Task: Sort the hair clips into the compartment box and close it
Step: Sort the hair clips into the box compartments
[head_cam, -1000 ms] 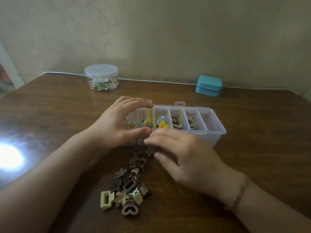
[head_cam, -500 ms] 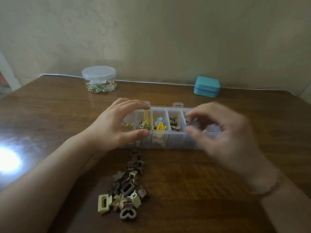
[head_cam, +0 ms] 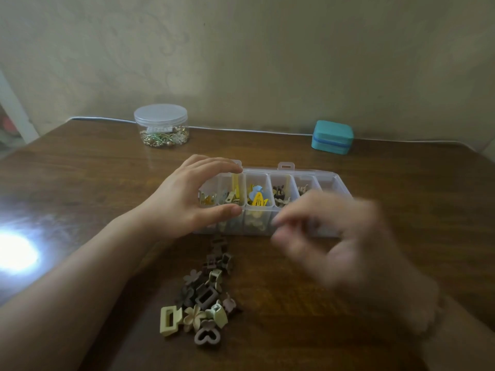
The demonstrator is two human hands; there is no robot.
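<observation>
Your left hand point(head_cam: 184, 202) lies extended forward with the forearm running from the lower left corner. Its fingers arch over the top while the thumb reaches along the near side, forming a C-shaped span that clasps the left end of the compartment box point(head_cam: 284, 180). Your right hand point(head_cam: 345, 247) enters from the lower right and is heavily blurred. Its fingers appear curled with the tips drawn toward the thumb; whether they pinch anything cannot be determined.

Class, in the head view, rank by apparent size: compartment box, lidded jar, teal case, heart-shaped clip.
1. compartment box
2. lidded jar
3. teal case, close to the jar and farther back, so unsure
4. heart-shaped clip
</observation>
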